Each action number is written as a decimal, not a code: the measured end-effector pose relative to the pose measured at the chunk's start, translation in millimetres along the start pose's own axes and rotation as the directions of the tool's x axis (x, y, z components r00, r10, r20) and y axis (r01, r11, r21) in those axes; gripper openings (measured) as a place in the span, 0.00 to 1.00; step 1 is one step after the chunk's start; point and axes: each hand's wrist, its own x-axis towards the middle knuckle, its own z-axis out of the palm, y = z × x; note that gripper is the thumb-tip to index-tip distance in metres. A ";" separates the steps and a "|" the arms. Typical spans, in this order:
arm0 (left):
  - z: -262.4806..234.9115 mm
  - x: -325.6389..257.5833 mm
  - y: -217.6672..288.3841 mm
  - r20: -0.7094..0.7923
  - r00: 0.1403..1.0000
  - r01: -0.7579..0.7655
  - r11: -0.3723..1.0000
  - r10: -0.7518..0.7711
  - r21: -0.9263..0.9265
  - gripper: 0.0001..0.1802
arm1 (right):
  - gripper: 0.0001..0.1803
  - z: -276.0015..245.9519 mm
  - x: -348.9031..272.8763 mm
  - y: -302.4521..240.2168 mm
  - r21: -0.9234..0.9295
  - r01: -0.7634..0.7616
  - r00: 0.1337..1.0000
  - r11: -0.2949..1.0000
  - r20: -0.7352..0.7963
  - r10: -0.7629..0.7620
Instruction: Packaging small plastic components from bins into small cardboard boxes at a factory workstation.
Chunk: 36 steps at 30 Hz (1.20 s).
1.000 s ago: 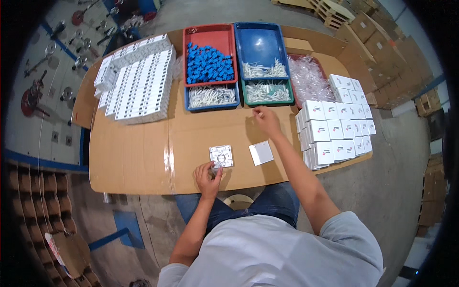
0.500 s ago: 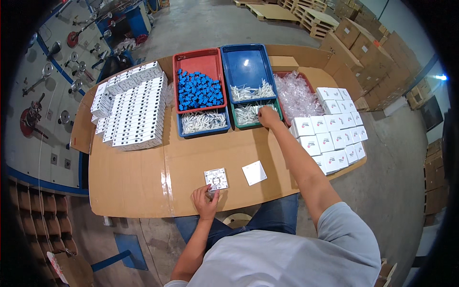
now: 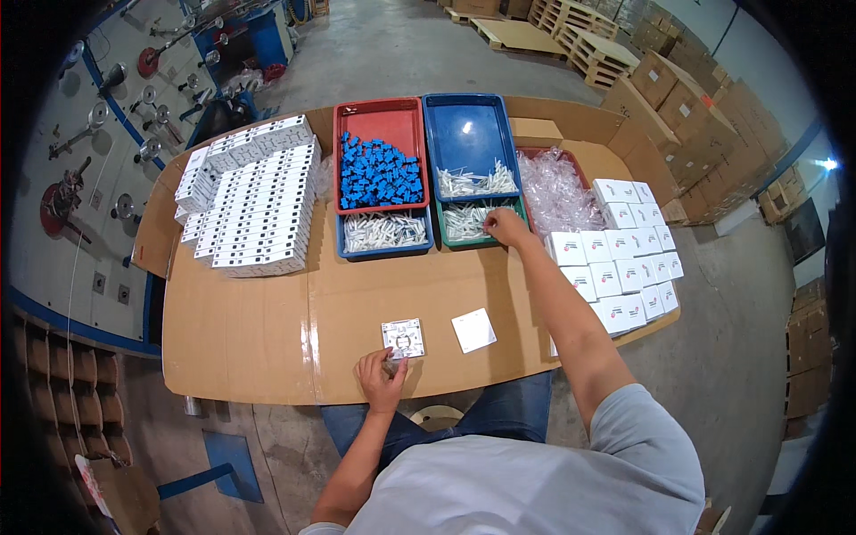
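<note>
- Currently, the left hand (image 3: 382, 382) rests at the near left corner of a square white part (image 3: 403, 338), thumb and fingers bent and slightly parted; whether they pinch anything, I cannot tell.
- This square part lies flat on the near middle of the cardboard-covered tabletop (image 3: 241, 330).
- Just right of it, well apart from both hands, lies a plain white square plate (image 3: 473, 330), turned a little askew.
- The right hand (image 3: 506, 226) is over the right end of the green tray (image 3: 481, 243), fingers curled down toward small white pieces (image 3: 462, 223); their tips are too small to show whether they pinch one.
- Left of that tray stands a blue tray (image 3: 388, 255) of white pieces, with a red tray (image 3: 379, 114) of blue pieces (image 3: 379, 174) beyond.
- White boxes (image 3: 615, 265) stand in rows at right, near clear plastic bags (image 3: 559, 192).
</note>
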 end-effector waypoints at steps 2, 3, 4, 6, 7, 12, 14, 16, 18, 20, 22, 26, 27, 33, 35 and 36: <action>0.2 -2.2 -0.4 -0.004 1.000 0.002 1.000 -0.002 0.001 0.21 | 0.07 -2.6 -3.5 2.3 0.029 0.008 0.999 1.000 -0.038 -0.007; 0.5 -2.5 0.2 -0.002 1.000 0.007 1.000 -0.007 -0.011 0.21 | 0.08 -5.8 -6.7 3.9 0.067 0.002 0.981 0.998 -0.195 0.011; 1.2 -3.0 0.7 0.000 1.000 0.015 1.000 -0.015 -0.024 0.21 | 0.08 -8.5 -11.1 1.8 0.104 0.001 0.938 0.995 -0.344 0.035; 5.9 -2.5 -3.8 0.004 1.000 0.015 0.999 -0.015 -0.028 0.21 | 0.09 -11.2 -9.9 3.7 0.140 -0.008 0.925 0.990 -0.374 0.060; 2.6 -5.2 -4.9 0.000 1.000 0.020 1.000 -0.020 -0.018 0.21 | 0.09 -7.9 -13.7 -8.6 0.216 -0.010 0.913 0.976 -0.397 0.097; -1.3 -0.3 -5.9 -0.019 0.998 0.053 0.997 -0.055 -0.060 0.22 | 0.07 34.3 -83.5 -97.9 0.506 -0.012 0.977 0.863 -0.179 0.118; 4.8 3.8 -5.3 -0.039 0.997 0.064 0.997 -0.066 -0.051 0.22 | 0.05 69.7 -126.6 -125.3 0.628 0.017 0.998 0.778 -0.059 0.026; 1.1 5.7 -2.5 -0.041 0.999 -0.011 1.000 0.010 -0.028 0.22 | 0.04 87.4 -165.9 -164.8 0.663 -0.043 0.996 0.748 0.084 -0.018; -5.4 4.7 -0.9 -0.033 0.999 0.011 1.000 -0.012 -0.021 0.23 | 0.04 86.7 -195.4 -212.9 0.677 -0.084 0.987 0.731 0.157 -0.032; -5.4 3.7 -0.9 -0.025 1.000 0.015 0.999 -0.015 -0.029 0.23 | 0.05 87.2 -208.8 -238.5 0.683 -0.119 0.977 0.721 0.210 -0.038; -5.4 2.7 -1.2 -0.025 0.999 -0.041 0.998 0.040 -0.047 0.24 | 0.06 91.1 -216.3 -250.8 0.557 0.121 0.980 0.822 0.066 -0.189; -7.2 1.5 -1.4 -0.019 1.000 -0.018 0.998 0.017 -0.059 0.26 | 0.08 105.1 -220.2 -256.7 0.414 0.165 0.968 0.895 0.105 -0.227; -7.4 0.7 -2.2 -0.023 1.000 -0.015 0.998 0.013 -0.055 0.26 | 0.08 106.0 -221.2 -257.5 0.415 0.169 0.967 0.894 0.108 -0.232; -5.7 3.3 -2.9 -0.029 1.000 -0.008 0.998 0.006 -0.065 0.26 | 0.07 102.3 -220.7 -255.3 0.499 0.100 0.980 0.861 0.100 -0.172; -6.4 4.0 -2.9 -0.033 0.999 -0.005 0.999 0.003 -0.054 0.25 | 0.09 97.4 -215.8 -254.2 0.530 0.093 0.986 0.843 0.066 -0.151; -6.0 4.7 -3.2 -0.035 0.999 -0.014 0.998 0.012 -0.058 0.25 | 0.09 96.3 -209.6 -249.7 0.527 0.098 0.987 0.844 0.056 -0.149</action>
